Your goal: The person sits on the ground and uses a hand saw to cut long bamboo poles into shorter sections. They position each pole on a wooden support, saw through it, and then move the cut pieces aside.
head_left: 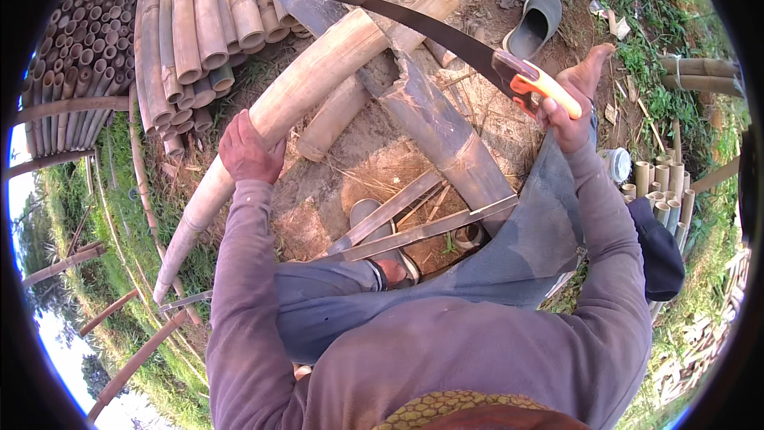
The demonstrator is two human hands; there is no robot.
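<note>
My left hand point(252, 150) is wrapped over a thick pale bamboo pole point(322, 68), which slants from the lower left up to its cut end at the upper middle. That end lies over a grey, weathered bamboo beam point(442, 131) with a broken notch in it. In my right hand point(567, 121) is the orange handle of a curved pruning saw point(430, 28). Its dark blade reaches up and left, with the tip above the pole's end; I cannot tell whether they touch. A shorter bamboo piece point(334, 119) lies underneath, crossing behind the pole.
Stacked bamboo poles point(187, 24) fill the upper left. A loose clog point(533, 24) lies on the dirt beyond my bare foot point(587, 70). Split bamboo strips point(426, 231) cross near my other, shod foot. To the right stand a white tub point(616, 165) and short bamboo tubes point(664, 183).
</note>
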